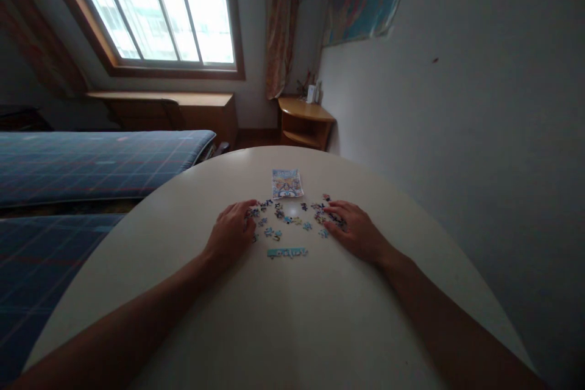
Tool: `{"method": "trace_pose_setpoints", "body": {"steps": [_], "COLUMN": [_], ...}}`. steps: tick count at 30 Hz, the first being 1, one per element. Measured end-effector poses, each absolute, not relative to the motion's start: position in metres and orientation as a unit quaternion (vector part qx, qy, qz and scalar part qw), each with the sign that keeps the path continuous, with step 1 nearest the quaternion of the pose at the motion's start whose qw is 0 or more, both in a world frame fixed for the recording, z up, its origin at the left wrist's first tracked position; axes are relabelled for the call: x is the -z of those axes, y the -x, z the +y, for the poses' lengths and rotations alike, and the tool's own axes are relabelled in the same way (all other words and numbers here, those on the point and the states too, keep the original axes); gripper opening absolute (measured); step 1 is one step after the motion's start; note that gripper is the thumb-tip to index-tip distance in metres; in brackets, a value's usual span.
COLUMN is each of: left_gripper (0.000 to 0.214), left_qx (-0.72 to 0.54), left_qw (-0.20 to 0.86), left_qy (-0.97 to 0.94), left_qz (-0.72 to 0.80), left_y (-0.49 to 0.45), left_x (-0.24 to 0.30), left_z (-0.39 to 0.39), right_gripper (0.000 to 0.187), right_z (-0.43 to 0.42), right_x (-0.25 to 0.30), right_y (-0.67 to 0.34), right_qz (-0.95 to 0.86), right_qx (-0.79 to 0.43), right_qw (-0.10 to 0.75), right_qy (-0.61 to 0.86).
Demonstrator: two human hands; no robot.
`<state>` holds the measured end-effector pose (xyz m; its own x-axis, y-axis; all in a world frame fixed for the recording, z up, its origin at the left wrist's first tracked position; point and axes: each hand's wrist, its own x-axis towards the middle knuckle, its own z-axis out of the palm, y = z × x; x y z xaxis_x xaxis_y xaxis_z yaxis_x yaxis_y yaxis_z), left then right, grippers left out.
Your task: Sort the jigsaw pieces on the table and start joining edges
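Observation:
Loose jigsaw puzzle pieces [279, 213] lie scattered between my two hands on the white round table [283, 323]. My left hand [232, 226] rests at the left side of the pieces, fingers curved and apart from the thumb, touching or beside a few of them. On the right, my right hand [355, 229] has its fingers spread over and around a small cluster of dark pieces, partly hiding them. Nearer to me lies a joined strip of light-blue puzzle pieces [287, 252], apart from both hands. Behind the loose pieces is a printed picture sheet [287, 184].
A blue plaid mattress [100, 164] stands left of the table. Beyond are a wooden desk [201, 99], a window [155, 6] and a corner shelf [306, 109] with small items. A bare wall [493, 103] runs close along the right side.

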<state>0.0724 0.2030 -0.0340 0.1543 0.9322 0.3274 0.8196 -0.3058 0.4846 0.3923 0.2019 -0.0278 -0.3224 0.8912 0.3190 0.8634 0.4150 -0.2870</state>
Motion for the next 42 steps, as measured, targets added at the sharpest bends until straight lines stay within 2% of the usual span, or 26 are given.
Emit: {"method": "trace_pose_setpoints", "body": {"steps": [9, 25, 42], "left_gripper": [0.038, 0.023, 0.021], "left_qx": [-0.284, -0.325, -0.333], "left_qw": [0.070, 0.090, 0.072], "left_qy": [-0.752, -0.758, -0.754], "left_qz": [0.591, 0.558, 0.562], "left_y": [-0.071, -0.067, -0.066], "left_x": [0.034, 0.040, 0.037], "left_z": [0.201, 0.209, 0.211], "right_gripper": [0.041, 0.042, 0.042], "right_z": [0.202, 0.202, 0.201], "right_x": [0.027, 0.027, 0.025], "right_y": [-0.392, -0.392, -0.391], "right_qz": [-0.811, -0.810, -0.810], "right_qx": [-0.035, -0.033, -0.038], "right_qw": [0.214, 0.210, 0.210], "right_qy": [0.543, 0.546, 0.546]}}
